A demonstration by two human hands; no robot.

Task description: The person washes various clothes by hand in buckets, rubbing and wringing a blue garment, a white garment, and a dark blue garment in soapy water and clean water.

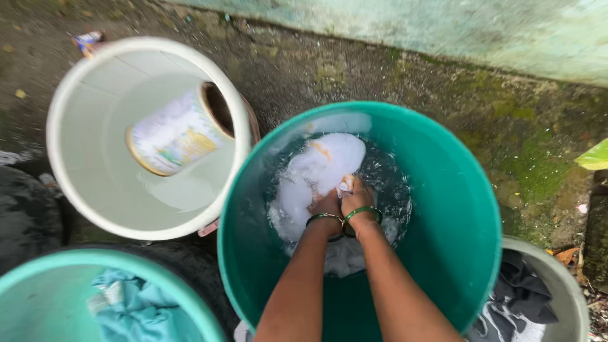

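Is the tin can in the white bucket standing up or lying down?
Lying down. The printed tin can lies tipped on its side inside the round white plastic bucket, its open mouth facing the upper right, apparently floating on shallow water.

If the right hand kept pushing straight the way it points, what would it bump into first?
Probably the white cloth it already grips in the soapy water; past that, the far wall of the green bucket. The right hand points away from the person.

The ground (354, 69) is damp, dark concrete, mottled with green moss that thickens toward the right, with a few dead leaves and a scrap of litter (87, 40) at the upper left. Along the top runs the foot of a wall (481, 31) in pale, stained green, weathered and streaked. Flat, soft daylight falls evenly, and a bright green leaf (595, 157) pokes in at the right edge.
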